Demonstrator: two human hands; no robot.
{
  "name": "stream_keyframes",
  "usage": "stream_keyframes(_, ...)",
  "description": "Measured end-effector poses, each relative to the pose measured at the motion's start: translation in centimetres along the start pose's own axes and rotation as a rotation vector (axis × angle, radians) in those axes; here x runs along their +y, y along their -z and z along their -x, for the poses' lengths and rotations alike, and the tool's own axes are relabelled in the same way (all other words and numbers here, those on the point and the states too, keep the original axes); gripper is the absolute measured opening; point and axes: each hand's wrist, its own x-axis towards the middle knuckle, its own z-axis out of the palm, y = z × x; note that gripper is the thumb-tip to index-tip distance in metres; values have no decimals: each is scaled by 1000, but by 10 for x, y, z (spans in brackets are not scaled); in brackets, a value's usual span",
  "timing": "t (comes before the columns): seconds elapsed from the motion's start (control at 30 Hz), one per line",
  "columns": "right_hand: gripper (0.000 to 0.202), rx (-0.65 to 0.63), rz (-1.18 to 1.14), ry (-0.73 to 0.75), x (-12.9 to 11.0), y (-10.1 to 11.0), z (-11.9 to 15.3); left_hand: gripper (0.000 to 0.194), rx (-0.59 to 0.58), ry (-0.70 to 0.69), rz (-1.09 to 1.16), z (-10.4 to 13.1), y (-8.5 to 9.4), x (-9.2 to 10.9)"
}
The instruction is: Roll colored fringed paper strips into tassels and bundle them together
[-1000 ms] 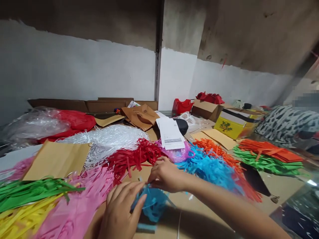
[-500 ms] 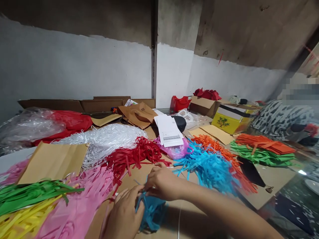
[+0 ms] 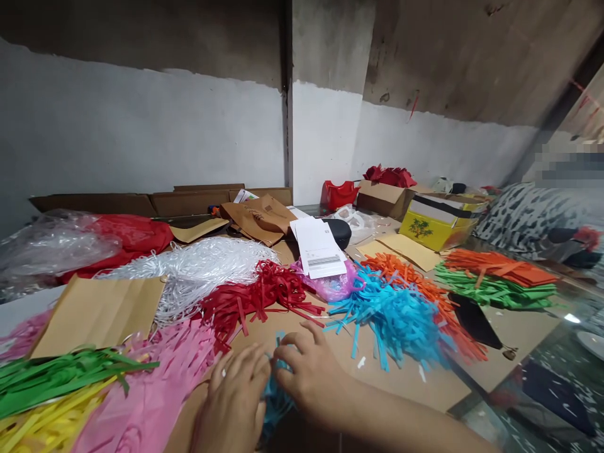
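Note:
Side by side at the bottom centre are my left hand (image 3: 233, 393) and my right hand (image 3: 314, 374), fingertips near each other. Between and beneath them lies a bundle of blue strips (image 3: 277, 402), partly hidden by the fingers. Both hands have bent fingers around the bundle's top; the exact grip is blurred. Pink strips (image 3: 155, 384) lie left of my left hand. Red strips (image 3: 264, 289) are just beyond the hands, and a pile of bright blue strips (image 3: 387, 314) spreads to the right of them.
White cords (image 3: 202, 270) lie at the back left, near a brown paper piece (image 3: 99, 314). White papers (image 3: 318, 248) rest on a pink bag (image 3: 333, 283). A yellow box (image 3: 436, 220), orange strips (image 3: 500, 267) and a phone-like black object (image 3: 474, 319) are right. A person sits at far right.
Both hands have shifted slightly, and my right hand's fingers are more spread and raised. Less of the blue bundle shows below the hands. The view has moved slightly.

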Motion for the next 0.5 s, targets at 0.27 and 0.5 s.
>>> stream_keyframes(0.27, 34, -235, -431, -313, -50, -71, 31, 36, -126, 84, 86, -6, -6, -11)
stream_keyframes(0.5, 26, -248, -1469, -542, -70, -72, -21, 49, -73, -78, -172, 3, 42, -35)
